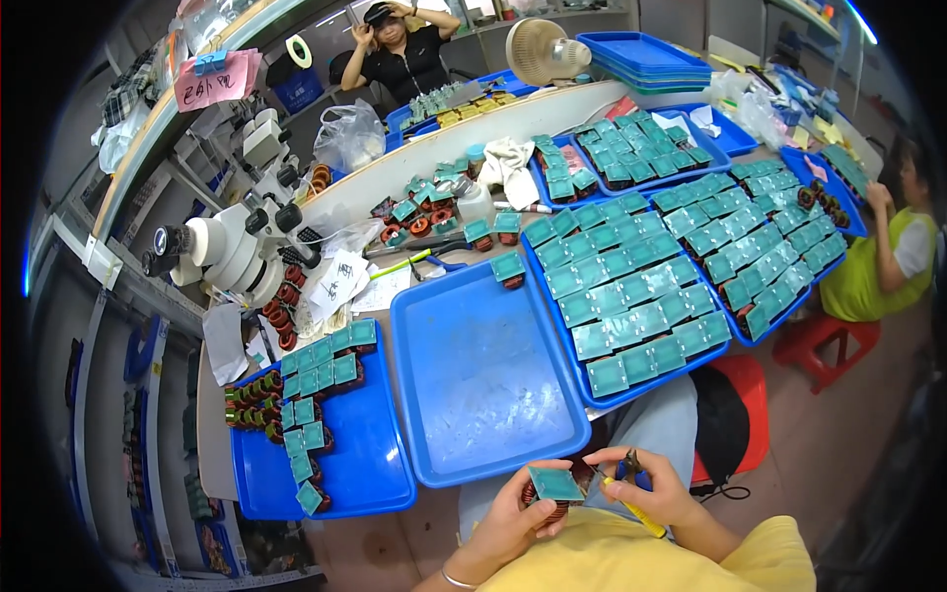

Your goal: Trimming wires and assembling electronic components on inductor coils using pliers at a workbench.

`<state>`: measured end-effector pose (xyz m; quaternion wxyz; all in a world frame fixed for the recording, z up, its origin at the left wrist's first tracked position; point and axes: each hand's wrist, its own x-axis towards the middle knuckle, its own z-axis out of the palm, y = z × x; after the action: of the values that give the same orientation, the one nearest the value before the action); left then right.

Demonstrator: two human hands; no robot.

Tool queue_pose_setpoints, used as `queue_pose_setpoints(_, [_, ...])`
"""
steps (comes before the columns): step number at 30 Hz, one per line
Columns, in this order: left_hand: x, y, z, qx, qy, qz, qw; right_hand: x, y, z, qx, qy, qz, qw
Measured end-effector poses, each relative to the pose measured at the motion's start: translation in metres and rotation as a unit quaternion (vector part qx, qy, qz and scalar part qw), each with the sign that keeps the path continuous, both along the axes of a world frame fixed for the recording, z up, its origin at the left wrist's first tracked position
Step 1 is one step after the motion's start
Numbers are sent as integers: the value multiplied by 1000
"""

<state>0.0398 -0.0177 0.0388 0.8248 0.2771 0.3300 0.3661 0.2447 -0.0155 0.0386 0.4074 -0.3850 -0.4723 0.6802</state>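
Note:
My left hand (513, 513) holds a small coil part with a teal square board (554, 483) on top, close to my chest. My right hand (656, 488) grips a yellow-handled tool (631, 505) whose tip sits at the board's right edge. Just ahead of my hands lies an empty blue tray (483, 385). To its left a blue tray (370, 464) carries several teal boards and coils along its upper left side. To the right a blue tray (592, 397) is packed with rows of teal boards.
A white microscope (232, 247) stands at the far left by loose copper coils (286, 316). More filled blue trays (784, 306) stretch right. A person in yellow-green (893, 257) sits at right, another in black (404, 54) at the back. A red stool (755, 395) is by my right knee.

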Motion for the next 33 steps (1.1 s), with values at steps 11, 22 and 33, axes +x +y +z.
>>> queue_pose_setpoints(11, [-2,15,18,84,38,40,995,-2,11,17,128,-57,28,990])
queue_pose_setpoints(22, [9,30,39,114,29,65,991,2,22,38,231,-70,-6,970])
queue_pose_setpoints(33, [6,16,37,116,25,43,992,4,7,27,226,-17,-19,974])
